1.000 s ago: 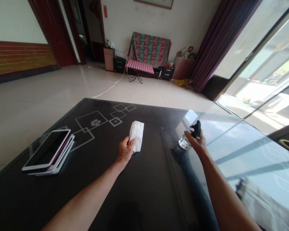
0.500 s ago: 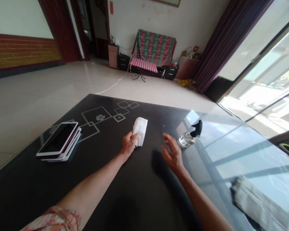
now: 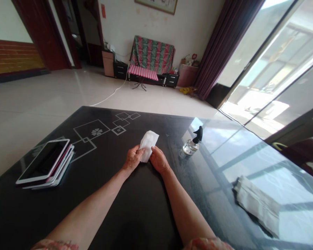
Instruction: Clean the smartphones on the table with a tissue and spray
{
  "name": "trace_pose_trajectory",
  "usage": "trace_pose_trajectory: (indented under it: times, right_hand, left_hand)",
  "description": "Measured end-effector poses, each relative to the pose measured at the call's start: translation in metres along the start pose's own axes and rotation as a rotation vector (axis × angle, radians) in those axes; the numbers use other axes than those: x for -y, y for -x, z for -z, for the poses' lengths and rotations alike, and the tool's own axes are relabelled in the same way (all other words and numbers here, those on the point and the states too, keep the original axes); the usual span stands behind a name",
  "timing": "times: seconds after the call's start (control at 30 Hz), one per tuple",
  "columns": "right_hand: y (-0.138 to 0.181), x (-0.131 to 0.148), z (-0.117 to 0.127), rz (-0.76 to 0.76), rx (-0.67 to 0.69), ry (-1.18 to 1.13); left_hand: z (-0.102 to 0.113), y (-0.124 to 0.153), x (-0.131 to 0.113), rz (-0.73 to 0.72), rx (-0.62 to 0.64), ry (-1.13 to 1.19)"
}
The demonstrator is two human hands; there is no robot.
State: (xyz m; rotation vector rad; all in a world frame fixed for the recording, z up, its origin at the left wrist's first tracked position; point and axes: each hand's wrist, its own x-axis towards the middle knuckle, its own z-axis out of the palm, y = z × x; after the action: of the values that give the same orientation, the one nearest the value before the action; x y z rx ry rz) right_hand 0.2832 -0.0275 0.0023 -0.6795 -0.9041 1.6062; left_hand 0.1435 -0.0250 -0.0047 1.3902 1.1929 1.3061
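A folded white tissue [image 3: 149,143] is held up over the dark glossy table [image 3: 135,208]. My left hand [image 3: 132,158] pinches its lower left side, thumb on top. On the other side, my right hand [image 3: 159,159] grips the lower right edge with closed fingers. To the right stands a clear spray bottle [image 3: 191,147] with a black trigger head, upright and apart from both hands. A stack of several tablets [image 3: 48,163] lies on the left of the table, the top one white-framed with a dark screen.
A folded grey cloth [image 3: 258,203] lies on the table's right side. White square outlines and a flower [image 3: 96,132] mark the tabletop. Beyond the far edge are tiled floor, a small pink-striped table [image 3: 143,73] and a cloth-draped object [image 3: 153,53]. Glass doors stand at right.
My right hand has moved left from beside the spray bottle and closed on the tissue, which my left hand was holding. The camera view has turned slightly to the right.
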Motion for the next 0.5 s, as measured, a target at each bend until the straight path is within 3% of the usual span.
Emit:
trace_pose_trajectory:
  times: [0.27, 0.5]
  right_hand:
    - [-0.008, 0.001, 0.005, -0.073, 0.025, -0.060]
    - [-0.010, -0.003, 0.003, -0.022, -0.039, -0.054]
  left_hand:
    - [0.000, -0.003, 0.004, -0.008, -0.013, 0.052]
    - [0.001, -0.001, -0.001, -0.011, 0.010, 0.035]
